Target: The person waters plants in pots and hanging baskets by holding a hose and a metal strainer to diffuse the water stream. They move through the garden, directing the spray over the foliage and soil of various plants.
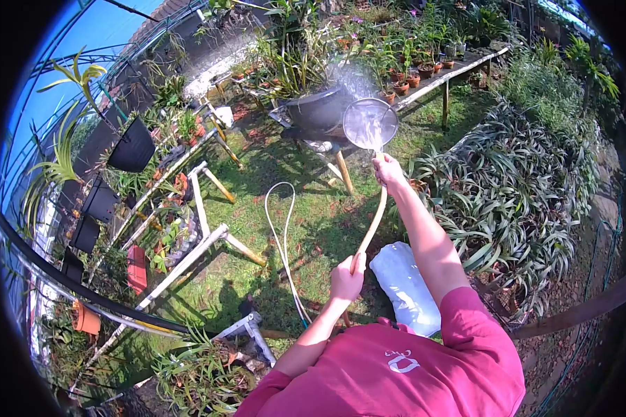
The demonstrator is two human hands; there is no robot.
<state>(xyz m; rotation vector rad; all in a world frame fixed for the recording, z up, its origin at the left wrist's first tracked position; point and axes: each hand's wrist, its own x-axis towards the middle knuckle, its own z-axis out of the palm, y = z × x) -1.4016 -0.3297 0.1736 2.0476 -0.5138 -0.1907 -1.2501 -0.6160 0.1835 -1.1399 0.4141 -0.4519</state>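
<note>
Curving upward, the hose (374, 226) is clasped by closed left fingers (355, 265) and right fingers (380, 164), its tip unclear.

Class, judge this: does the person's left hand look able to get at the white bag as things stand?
Probably not yet: the left hand is closed around the tan hose, and the white bag seems to lie low on the grass.

The right grip (388, 172) holds the hose (373, 226) near round mesh (371, 124), the left grip (348, 278) lower.
</note>
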